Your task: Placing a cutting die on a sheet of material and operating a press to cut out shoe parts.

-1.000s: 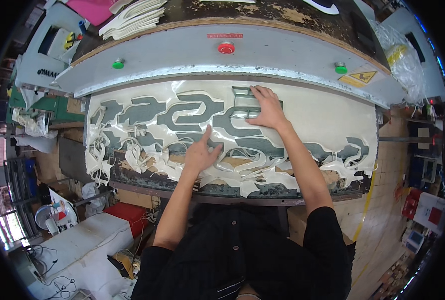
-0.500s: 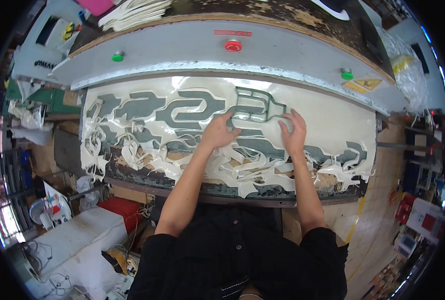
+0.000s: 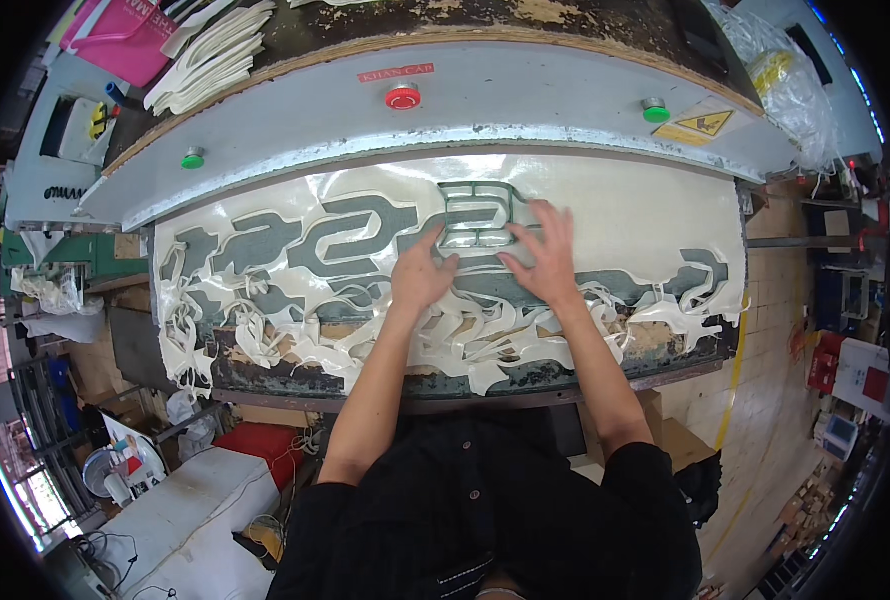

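Note:
A dark green metal cutting die (image 3: 480, 212), an open frame with inner bars, lies on a glossy cream sheet (image 3: 645, 210). My left hand (image 3: 423, 272) grips its lower left corner, the index finger along the left edge and the thumb below. From the right, my right hand (image 3: 550, 258) holds the die's other end with thumb and fingers, covering that end. Cut-out gaps left of the die show a dark grey-green surface. Below my hands lie tangled cream offcuts (image 3: 485, 325), still partly joined to the sheet.
Beyond the sheet runs a grey machine beam (image 3: 295, 125) with a red stop button (image 3: 402, 96) and green buttons (image 3: 655, 110). On its top lie stacked cream pieces (image 3: 215, 62) and a pink basket (image 3: 120, 45). A white-topped table (image 3: 195, 510) stands at the lower left.
The view has shifted, showing the bench farther left. My right hand has come in closer over the die's right end. The die keeps its place on the sheet.

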Available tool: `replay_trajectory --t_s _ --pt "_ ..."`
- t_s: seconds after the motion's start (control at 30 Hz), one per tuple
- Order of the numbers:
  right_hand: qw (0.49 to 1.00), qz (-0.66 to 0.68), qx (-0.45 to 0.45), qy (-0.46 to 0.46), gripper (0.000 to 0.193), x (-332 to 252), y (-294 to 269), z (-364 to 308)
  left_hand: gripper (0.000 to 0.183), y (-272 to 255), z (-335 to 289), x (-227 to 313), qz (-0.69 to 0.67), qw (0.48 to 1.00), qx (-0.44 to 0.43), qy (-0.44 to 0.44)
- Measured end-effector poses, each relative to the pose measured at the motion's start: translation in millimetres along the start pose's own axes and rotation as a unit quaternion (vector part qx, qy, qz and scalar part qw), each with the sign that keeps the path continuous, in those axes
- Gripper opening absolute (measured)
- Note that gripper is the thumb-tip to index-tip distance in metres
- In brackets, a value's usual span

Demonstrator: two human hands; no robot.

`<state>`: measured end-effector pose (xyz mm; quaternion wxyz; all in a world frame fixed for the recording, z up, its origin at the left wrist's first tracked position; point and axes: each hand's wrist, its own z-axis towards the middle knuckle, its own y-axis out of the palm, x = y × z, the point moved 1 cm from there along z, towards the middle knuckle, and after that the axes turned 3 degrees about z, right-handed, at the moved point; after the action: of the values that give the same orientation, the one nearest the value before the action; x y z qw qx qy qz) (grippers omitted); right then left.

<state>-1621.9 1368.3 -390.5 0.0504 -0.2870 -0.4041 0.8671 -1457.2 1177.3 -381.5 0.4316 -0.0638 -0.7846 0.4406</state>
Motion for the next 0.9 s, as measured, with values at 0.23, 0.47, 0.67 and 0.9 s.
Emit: replay_trajectory --t_s 0.23,0.47,0.67,0.9 --pt "0.963 0.001 -0.265 -0.046 0.047 -24 30 44 0.063 -1 -7 14 0.004 0.999 0.019 -0.035" --pt "0.931 -0.007 -0.360 -0.049 0.042 -18 23 54 0.039 18 -10 -6 -0.040 0.991 0.121 0.045" --pt "0.991 0.059 -0.122 -0.023 0.078 -10 0 33 0.036 12 -17 1 -0.048 0.994 0.092 -0.025" --pt "0.991 0.073 -0.033 0.111 0.046 50 6 -7 0.037 27 -14 -1 -0.018 0.985 0.166 0.038"
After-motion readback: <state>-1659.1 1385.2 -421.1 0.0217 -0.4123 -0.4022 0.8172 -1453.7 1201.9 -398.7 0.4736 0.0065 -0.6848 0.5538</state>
